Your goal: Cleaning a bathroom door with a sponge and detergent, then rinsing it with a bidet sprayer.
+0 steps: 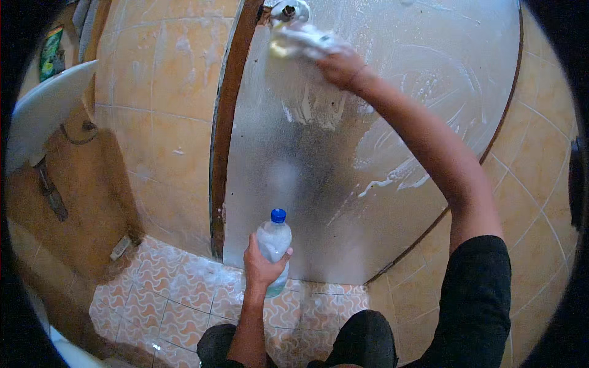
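Around a clear plastic bottle [274, 241] with a blue cap, my left hand [264, 264] is closed at mid-height. The bottle stands upright in the grip, foamy inside, with some bluish liquid at its base. My right hand [340, 69] is stretched far forward against a grey metallic-looking door [294, 152]. It grips a white and yellow cloth or sponge [306, 41], blurred, just below the round door knob [288, 11]. White suds streak the door's surface, mostly right of centre and under the cloth.
A brown door frame [225, 133] borders the door on its left. Orange wall tiles [179, 92] carry foam splashes. At left a white washbasin [50, 106] juts out, with a drain pipe [50, 193] beneath. Wet patterned floor tiles [184, 294] lie below; a small pale object [120, 248] rests near the corner.
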`<state>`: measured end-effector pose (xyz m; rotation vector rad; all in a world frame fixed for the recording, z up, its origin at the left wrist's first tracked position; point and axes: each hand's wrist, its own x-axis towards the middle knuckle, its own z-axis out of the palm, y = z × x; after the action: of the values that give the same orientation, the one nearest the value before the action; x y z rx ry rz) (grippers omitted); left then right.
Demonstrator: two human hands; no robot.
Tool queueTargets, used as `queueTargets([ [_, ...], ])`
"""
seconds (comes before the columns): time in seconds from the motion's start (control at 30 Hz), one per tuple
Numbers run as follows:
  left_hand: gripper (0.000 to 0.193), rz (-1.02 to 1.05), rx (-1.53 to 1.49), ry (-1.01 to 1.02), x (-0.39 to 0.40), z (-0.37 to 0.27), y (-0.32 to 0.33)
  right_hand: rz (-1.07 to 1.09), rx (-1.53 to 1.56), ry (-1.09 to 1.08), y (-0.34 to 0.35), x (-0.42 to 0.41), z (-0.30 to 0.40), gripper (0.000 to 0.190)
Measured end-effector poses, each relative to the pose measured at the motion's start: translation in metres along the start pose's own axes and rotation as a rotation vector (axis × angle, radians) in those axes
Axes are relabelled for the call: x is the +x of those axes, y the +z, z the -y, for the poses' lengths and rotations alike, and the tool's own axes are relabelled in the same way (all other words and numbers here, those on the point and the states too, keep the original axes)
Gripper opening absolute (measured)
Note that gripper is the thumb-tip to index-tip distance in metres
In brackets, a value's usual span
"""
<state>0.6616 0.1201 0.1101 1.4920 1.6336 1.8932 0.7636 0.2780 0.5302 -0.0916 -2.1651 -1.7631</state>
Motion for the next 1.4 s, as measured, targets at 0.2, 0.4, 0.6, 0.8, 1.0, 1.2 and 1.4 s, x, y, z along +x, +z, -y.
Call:
queueTargets([
  [0.2, 0.069, -0.035, -0.002, -0.044, 0.001, 0.014, -0.005, 0.288, 0.313, -0.105, 0.034, -0.088, 0.112, 0.059],
  [0.4, 0.068, -0.024, 0.047, -0.005, 0.003, 0.016, -0.002, 0.100, 0.431, -0.275, 0.036, -0.117, 0.114, 0.054],
  [0.6, 0.068, -0.008, 0.064, -0.026, 0.004, 0.012, 0.000, -0.196, -0.091, 0.311, 0.018, -0.032, 0.056, 0.046],
  [0.8, 0.068, -0.140, 0.010, 0.010, 0.007, 0.014, -0.015, -0.043, 0.057, 0.172, 0.044, -0.029, 0.214, 0.047],
  [1.0, 0.071, -0.253, 0.070, -0.037, 0.014, 0.006, -0.039, -0.213, -0.103, -0.491, 0.077, -0.071, 0.218, 0.051],
  [1.2, 0.070, -0.232, 0.100, -0.044, 0.018, 0.014, -0.036, -0.299, -0.070, 0.225, 0.040, -0.001, 0.083, 0.029],
  [1.4, 0.072, -0.251, 0.007, -0.025, 0.022, 0.020, -0.023, -0.425, 0.086, 0.489, 0.074, 0.047, 0.119, 0.024],
])
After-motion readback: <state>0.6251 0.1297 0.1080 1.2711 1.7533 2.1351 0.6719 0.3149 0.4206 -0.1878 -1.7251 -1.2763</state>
